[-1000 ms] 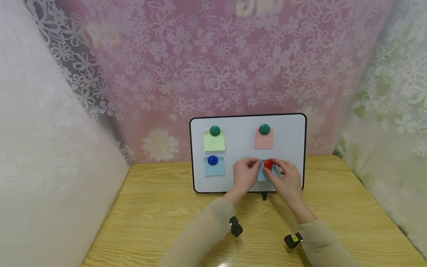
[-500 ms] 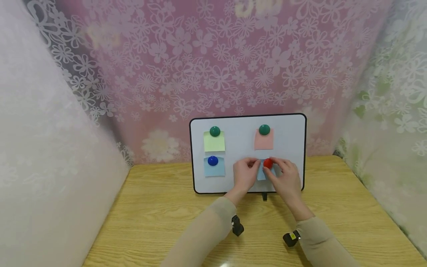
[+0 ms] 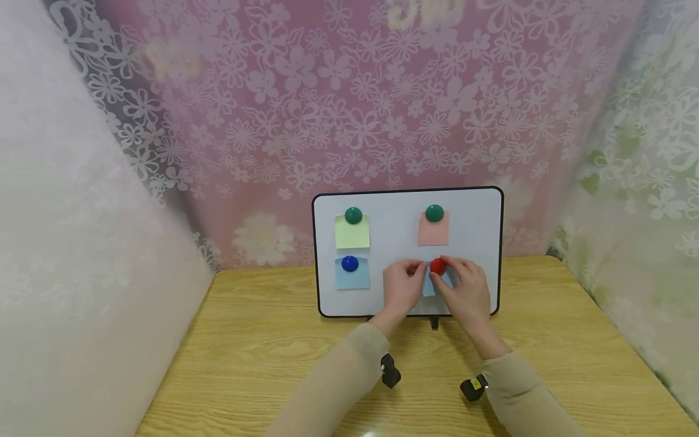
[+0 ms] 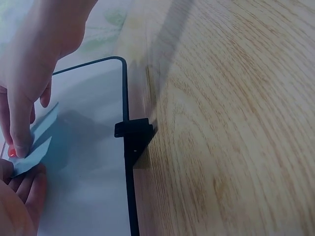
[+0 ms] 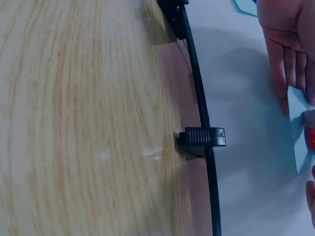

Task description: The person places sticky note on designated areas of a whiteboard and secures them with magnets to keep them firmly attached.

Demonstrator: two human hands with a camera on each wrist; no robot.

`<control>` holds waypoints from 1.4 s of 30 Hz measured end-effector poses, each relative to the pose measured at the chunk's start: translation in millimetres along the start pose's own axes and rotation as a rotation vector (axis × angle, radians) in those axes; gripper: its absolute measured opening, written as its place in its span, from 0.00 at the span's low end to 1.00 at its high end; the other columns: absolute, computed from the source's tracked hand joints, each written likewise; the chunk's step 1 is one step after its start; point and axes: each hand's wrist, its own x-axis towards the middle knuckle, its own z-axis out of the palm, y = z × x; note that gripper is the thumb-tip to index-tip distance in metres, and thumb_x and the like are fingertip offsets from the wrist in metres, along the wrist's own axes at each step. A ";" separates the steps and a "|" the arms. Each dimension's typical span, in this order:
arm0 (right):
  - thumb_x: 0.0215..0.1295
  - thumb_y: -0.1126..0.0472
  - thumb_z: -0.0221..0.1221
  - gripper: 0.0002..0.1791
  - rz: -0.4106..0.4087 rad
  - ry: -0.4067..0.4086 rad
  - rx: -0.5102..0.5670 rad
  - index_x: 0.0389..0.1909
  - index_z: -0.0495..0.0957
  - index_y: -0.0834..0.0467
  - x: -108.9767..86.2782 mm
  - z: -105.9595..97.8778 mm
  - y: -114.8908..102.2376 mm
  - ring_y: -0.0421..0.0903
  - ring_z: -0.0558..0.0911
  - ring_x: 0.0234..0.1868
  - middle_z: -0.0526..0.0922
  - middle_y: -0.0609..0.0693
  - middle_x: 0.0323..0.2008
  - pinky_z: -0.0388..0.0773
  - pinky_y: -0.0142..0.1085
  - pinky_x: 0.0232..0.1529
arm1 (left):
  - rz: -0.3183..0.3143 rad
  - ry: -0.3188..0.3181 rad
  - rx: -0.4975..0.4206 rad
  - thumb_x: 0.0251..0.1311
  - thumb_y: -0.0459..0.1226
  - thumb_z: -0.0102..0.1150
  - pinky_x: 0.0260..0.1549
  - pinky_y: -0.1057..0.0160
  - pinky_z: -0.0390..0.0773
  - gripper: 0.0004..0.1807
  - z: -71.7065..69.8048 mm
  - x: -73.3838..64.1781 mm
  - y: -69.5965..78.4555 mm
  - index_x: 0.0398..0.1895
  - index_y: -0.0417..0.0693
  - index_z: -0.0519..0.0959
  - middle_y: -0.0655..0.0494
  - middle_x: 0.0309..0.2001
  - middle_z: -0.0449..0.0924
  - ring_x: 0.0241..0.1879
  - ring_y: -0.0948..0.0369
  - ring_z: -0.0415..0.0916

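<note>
At the lower right of the small whiteboard [image 3: 390, 227], a blue sticky note [image 3: 429, 287] lies partly behind my hands. My left hand [image 3: 402, 286] pinches its upper left edge between thumb and fingers. A round red magnet [image 3: 437, 266] sits over the note's top, gripped by the thumb and index finger of my right hand [image 3: 468, 295]. In the left wrist view the note [image 4: 33, 160] bends away from the board at its lower end. Only a sliver of the magnet [image 5: 311, 138] shows in the right wrist view.
Green magnets hold a light green note [image 3: 352, 235] and a pink note [image 3: 433, 232] higher up. A blue magnet [image 3: 350, 263] holds another blue note [image 3: 352, 280] at lower left. The board stands on black feet [image 3: 434, 322] on a wooden table [image 3: 262, 340], before a flowered curtain [image 3: 262, 152].
The red magnet has turned slightly to face the camera and shifted a little left in my right hand. My left hand keeps its place at the note's edge.
</note>
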 end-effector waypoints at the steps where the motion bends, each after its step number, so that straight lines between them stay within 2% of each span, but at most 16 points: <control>1: 0.62 0.61 0.78 0.25 -0.002 0.000 -0.008 0.58 0.86 0.63 0.1 0.3 -0.6 0.66 0.79 0.54 0.85 0.63 0.51 0.79 0.59 0.51 | 0.001 0.001 0.001 0.75 0.39 0.67 0.28 0.69 0.79 0.09 -0.4 0.0 -0.1 0.43 0.46 0.93 0.66 0.30 0.86 0.30 0.70 0.77; 12: 0.62 0.59 0.78 0.25 0.021 -0.005 -0.059 0.58 0.87 0.61 1.2 5.9 -2.2 0.65 0.79 0.54 0.84 0.62 0.52 0.80 0.60 0.48 | -0.012 -0.010 0.007 0.75 0.41 0.66 0.31 0.68 0.80 0.10 -4.9 -1.5 -0.1 0.45 0.48 0.93 0.67 0.32 0.86 0.33 0.70 0.78; 19: 0.62 0.59 0.78 0.24 0.028 0.000 -0.066 0.58 0.87 0.61 1.4 7.3 -2.8 0.65 0.80 0.53 0.84 0.63 0.51 0.80 0.59 0.48 | 0.007 -0.008 0.031 0.75 0.41 0.65 0.31 0.68 0.80 0.10 -5.3 -4.1 -1.5 0.48 0.48 0.92 0.65 0.34 0.88 0.34 0.71 0.80; 26: 0.62 0.60 0.78 0.24 0.040 -0.007 -0.070 0.58 0.86 0.62 0.2 9.3 -3.5 0.65 0.80 0.53 0.84 0.64 0.51 0.80 0.60 0.48 | -0.009 -0.006 0.038 0.75 0.41 0.65 0.32 0.68 0.80 0.11 -6.6 -5.5 -2.3 0.50 0.49 0.92 0.65 0.35 0.88 0.35 0.71 0.80; 35: 0.62 0.59 0.78 0.25 0.041 -0.012 -0.070 0.59 0.86 0.61 -0.7 8.4 -5.9 0.65 0.80 0.53 0.84 0.63 0.52 0.80 0.60 0.48 | -0.018 -0.010 0.017 0.74 0.37 0.65 0.37 0.66 0.83 0.11 -14.2 -9.9 -4.2 0.54 0.49 0.90 0.62 0.40 0.90 0.37 0.69 0.82; 42: 0.62 0.59 0.78 0.26 0.069 -0.017 -0.085 0.60 0.86 0.61 -0.2 5.0 -6.2 0.65 0.79 0.54 0.84 0.64 0.53 0.81 0.60 0.48 | -0.007 -0.011 0.033 0.75 0.38 0.64 0.39 0.67 0.83 0.11 -19.5 -13.2 -7.3 0.55 0.48 0.89 0.61 0.41 0.89 0.36 0.69 0.82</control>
